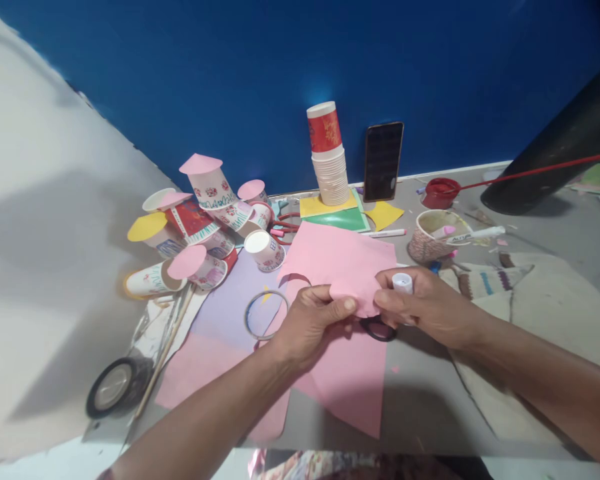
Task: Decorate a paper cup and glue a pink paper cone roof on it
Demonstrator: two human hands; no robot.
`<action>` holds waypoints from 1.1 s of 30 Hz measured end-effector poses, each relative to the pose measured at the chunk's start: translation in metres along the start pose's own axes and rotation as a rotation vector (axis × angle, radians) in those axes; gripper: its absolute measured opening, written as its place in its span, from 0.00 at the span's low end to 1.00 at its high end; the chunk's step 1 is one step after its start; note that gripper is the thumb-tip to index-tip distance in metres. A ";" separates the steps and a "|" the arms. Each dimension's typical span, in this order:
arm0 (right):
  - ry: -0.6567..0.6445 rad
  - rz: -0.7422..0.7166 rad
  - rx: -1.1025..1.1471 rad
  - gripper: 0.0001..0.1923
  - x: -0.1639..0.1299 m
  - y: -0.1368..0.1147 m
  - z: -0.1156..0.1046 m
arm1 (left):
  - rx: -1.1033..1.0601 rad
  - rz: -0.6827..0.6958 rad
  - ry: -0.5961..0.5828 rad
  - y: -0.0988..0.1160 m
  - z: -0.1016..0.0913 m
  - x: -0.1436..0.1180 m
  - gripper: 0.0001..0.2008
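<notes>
My left hand [307, 319] pinches a small pink paper cutout [353, 295] by its left edge. My right hand [425, 303] holds the cutout's right side and also grips a small white-capped glue stick [403, 283]. Both hands hover over pink paper sheets [347, 257] lying on the floor. Black scissors handles [379, 329] show just under my hands. A clear tape ring [265, 315] lies left of my left hand.
A heap of decorated paper cups with pink and yellow paper lids [200, 220] lies at the left. A stack of cups [329, 157] and a phone [383, 161] lean at the blue wall. A bowl with markers [433, 233], a red lid [441, 192] and a black tape roll [116, 385] surround them.
</notes>
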State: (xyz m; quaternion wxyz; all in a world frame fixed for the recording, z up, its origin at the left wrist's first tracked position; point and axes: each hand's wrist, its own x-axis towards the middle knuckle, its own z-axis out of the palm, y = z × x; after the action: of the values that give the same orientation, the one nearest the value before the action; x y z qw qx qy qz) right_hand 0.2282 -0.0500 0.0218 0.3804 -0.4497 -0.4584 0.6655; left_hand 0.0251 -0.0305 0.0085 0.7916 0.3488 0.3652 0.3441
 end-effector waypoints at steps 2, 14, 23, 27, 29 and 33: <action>-0.027 -0.004 -0.037 0.26 0.000 -0.002 0.000 | -0.002 0.010 0.020 0.000 0.000 0.001 0.21; 0.002 0.023 0.006 0.24 0.003 -0.001 0.003 | 0.005 -0.037 0.007 -0.002 0.003 0.001 0.19; -0.005 0.029 0.014 0.19 0.003 0.000 0.002 | -0.014 -0.059 -0.013 -0.001 0.003 0.000 0.19; -0.004 0.028 0.017 0.17 0.003 0.000 0.002 | -0.029 -0.060 -0.032 -0.001 0.002 0.001 0.18; -0.003 0.031 0.023 0.17 0.003 -0.001 0.002 | -0.037 -0.061 -0.044 -0.001 0.002 0.000 0.18; -0.013 0.036 0.033 0.16 0.002 -0.003 0.003 | -0.040 -0.066 -0.053 -0.001 0.002 0.000 0.18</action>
State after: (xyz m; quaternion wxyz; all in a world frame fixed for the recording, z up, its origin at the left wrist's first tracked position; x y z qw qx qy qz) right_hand 0.2251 -0.0486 0.0245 0.3729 -0.4470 -0.4417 0.6826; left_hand 0.0268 -0.0313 0.0086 0.8188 0.3296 0.3483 0.3157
